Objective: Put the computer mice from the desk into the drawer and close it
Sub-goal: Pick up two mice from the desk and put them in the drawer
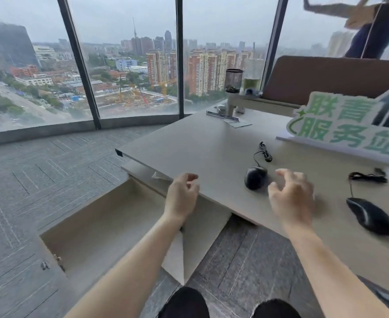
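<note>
Two black wired mice lie on the pale desk [200, 145]. One mouse [255, 177] sits near the front edge with its bundled cable [263, 152] behind it. The second mouse [370, 215] lies further right, its coiled cable [367, 177] behind it. My right hand [291, 198] hovers just right of the first mouse, fingers spread, holding nothing. My left hand [183, 196] floats over the desk's front edge, fingers loosely curled and empty. Below it the drawer [56, 235] stands pulled out, and nothing shows inside it.
A white sign with green characters [349, 127] stands at the back right of the desk. A mesh pen cup [234, 80], a monitor stand [231, 106] and papers [237, 122] sit at the far end. Floor-to-ceiling windows lie beyond. A person [372, 26] stands at the upper right.
</note>
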The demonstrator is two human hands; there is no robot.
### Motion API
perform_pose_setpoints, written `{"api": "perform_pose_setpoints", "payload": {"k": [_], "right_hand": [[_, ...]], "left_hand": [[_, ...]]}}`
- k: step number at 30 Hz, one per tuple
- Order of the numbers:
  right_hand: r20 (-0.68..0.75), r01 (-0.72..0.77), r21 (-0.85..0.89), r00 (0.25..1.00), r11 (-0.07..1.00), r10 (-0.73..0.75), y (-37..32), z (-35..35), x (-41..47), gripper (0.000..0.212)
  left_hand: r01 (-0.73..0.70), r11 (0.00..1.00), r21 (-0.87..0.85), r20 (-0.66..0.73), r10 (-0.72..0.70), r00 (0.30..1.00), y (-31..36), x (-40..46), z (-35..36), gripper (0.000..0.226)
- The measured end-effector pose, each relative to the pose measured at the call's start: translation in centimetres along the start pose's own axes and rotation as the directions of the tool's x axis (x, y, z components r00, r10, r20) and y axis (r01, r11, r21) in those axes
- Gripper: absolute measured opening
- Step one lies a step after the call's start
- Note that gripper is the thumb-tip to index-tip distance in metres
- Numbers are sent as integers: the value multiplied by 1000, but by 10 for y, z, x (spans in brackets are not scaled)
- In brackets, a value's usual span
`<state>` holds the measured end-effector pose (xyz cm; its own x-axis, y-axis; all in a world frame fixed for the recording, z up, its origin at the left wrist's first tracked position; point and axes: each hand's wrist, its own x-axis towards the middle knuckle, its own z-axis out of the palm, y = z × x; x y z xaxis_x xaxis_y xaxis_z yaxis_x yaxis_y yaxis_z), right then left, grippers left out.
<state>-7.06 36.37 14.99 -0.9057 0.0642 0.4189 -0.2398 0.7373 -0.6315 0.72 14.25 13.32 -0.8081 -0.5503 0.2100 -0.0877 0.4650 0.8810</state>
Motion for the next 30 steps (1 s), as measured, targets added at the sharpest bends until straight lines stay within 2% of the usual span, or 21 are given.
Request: {"api": "perform_pose_setpoints", "payload": {"k": [3, 5, 7, 9, 12, 14, 16, 19, 22, 26, 30], "right_hand": [[98, -89, -269, 988, 959, 119, 35, -9, 29, 51], [196, -120, -377, 959, 919, 206, 51, -8, 41, 62], [252, -140, -413, 932, 900, 261, 63, -4, 49, 68], [258, -128, -438, 930, 890, 261, 71, 1, 54, 69], [238, -105, -433, 945, 895, 226, 76, 3, 59, 63], [255, -74, -442, 945, 894, 204, 76, 2, 61, 62], [276, -51, -433, 943, 900, 187, 77, 1, 62, 63], [296, -28, -299, 947, 954, 120, 69, -1, 58, 65], [265, 48, -36, 963, 998, -36, 32, -4, 49, 61], [183, 162, 291, 958, 943, -221, -44, -7, 30, 60], [236, 162, 481, 923, 862, -305, -107, 19, 5, 58]], "left_hand": [[-96, 992, 83, 130, 85, 988, 36, 14, 73, 36], [-118, 984, 132, 188, 92, 978, 53, 21, 113, 44], [-101, 975, 196, 222, 56, 973, 63, 28, 147, 52], [-95, 937, 337, 226, 18, 974, 67, 35, 172, 60], [-127, 834, 536, 172, 39, 984, 65, 45, 193, 54], [-142, 813, 565, 142, 74, 987, 61, 49, 196, 48], [-120, 850, 513, 116, 70, 991, 59, 50, 190, 46], [-101, 944, 314, 42, 92, 995, 62, 47, 158, 54], [-215, 969, 125, -77, 225, 971, 74, 44, 103, 53], [-297, 949, 106, -224, 314, 922, 91, 42, 11, 50], [-286, 948, 143, -333, 318, 888, 74, 41, -74, 51]]}}
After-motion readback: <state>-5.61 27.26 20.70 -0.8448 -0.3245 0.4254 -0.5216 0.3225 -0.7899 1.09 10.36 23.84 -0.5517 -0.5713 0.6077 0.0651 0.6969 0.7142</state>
